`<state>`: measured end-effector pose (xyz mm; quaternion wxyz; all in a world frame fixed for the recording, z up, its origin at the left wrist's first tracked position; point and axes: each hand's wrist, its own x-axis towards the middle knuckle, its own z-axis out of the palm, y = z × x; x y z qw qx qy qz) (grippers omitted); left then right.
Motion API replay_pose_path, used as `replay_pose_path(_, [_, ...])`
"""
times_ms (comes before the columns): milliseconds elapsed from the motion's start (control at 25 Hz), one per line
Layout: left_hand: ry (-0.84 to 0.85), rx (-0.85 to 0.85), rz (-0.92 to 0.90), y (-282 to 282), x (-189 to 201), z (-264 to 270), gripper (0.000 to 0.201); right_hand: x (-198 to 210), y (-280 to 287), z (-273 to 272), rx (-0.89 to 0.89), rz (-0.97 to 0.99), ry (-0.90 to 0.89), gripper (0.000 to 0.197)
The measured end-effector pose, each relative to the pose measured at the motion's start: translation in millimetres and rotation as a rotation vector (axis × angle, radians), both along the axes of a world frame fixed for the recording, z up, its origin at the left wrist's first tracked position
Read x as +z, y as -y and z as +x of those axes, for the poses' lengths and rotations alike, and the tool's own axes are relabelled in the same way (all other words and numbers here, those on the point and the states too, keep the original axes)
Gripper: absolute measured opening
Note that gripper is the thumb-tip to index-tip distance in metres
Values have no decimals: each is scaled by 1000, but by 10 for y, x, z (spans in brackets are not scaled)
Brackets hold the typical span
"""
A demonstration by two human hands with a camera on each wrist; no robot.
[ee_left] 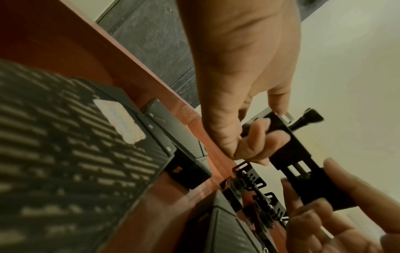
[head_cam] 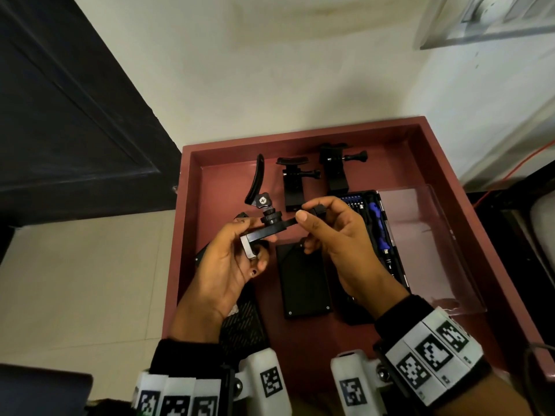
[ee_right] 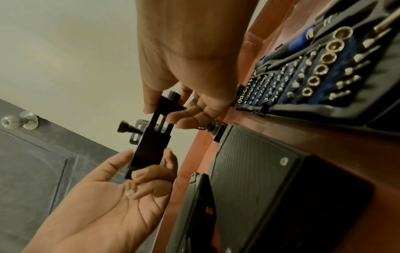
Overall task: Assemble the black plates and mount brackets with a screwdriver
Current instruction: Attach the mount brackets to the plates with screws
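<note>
Both hands hold one black mount bracket (head_cam: pixel 271 231) above the red tray (head_cam: pixel 450 181). My left hand (head_cam: pixel 252 244) grips its near, L-shaped end; my right hand (head_cam: pixel 307 212) pinches the far end between thumb and fingers. A thumb screw (head_cam: pixel 263 201) and a curved black piece (head_cam: pixel 255 175) stick up from the bracket. In the right wrist view the bracket (ee_right: pixel 151 142) spans from the right hand's fingertips (ee_right: pixel 151 104) down to the left hand (ee_right: pixel 138 172). A black plate (head_cam: pixel 303 283) lies flat in the tray below the hands. A second plate (head_cam: pixel 244 324) lies under my left wrist.
Two more black brackets (head_cam: pixel 295 183) (head_cam: pixel 336 171) stand at the tray's far side. An open screwdriver kit (head_cam: pixel 387 265) with a blue-handled driver (head_cam: pixel 380 226) lies right of the plate, its clear lid (head_cam: pixel 429 244) folded out. A dark door (head_cam: pixel 69 115) is at left.
</note>
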<state>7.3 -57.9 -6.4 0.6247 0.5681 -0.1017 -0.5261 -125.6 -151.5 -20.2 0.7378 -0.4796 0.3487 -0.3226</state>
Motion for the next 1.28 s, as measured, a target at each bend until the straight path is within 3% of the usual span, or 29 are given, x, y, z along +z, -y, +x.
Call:
replay_pose_path(120, [50, -72, -23, -3, 5, -8, 25, -7, 0, 4, -21, -39, -30, 18])
replay_pose_path(320, [118, -95, -15, 12, 1, -20, 47, -13, -3, -10, -30, -43, -58, 29])
replay_pose_path(560, [225, -29, -48, -6, -24, 14, 48, -41, 22, -29, 52, -32, -55, 20])
replay_pose_path(920, [339, -16, -34, -9, -45, 33, 53, -110, 31, -17, 159, -122, -7, 42])
replay_pose_path(1000, [340, -12, -39, -14, -25, 36, 52, -111, 61, -61, 218, -271, -112, 49])
replay_pose_path(1160, [340, -9, -69, -27, 9, 71, 51, -35, 131, -74, 200, -988, -611, 50])
replay_pose_path(1280, [323, 11, -63, -46, 22, 91, 51, 100, 204, 77, 261, -1251, -681, 42])
